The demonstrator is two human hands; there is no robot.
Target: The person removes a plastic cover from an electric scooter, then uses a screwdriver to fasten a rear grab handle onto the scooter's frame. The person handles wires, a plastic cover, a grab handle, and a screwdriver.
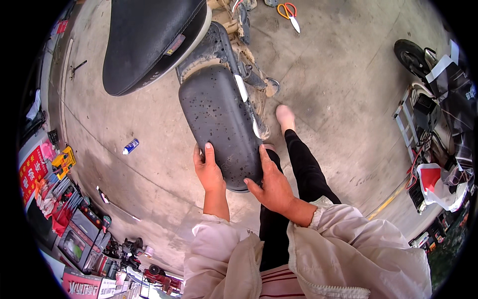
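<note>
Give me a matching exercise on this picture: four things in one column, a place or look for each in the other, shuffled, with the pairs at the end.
Things
1. scissors
2. spray can
3. dark rounded cover
4. seat

Places and looks
A. touched by the left hand and the right hand
B. black, cut off by the picture's top edge
C. orange and red handles
D. blue and white, lying on the floor

Pairs: 1-C, 2-D, 3-A, 4-B
</note>
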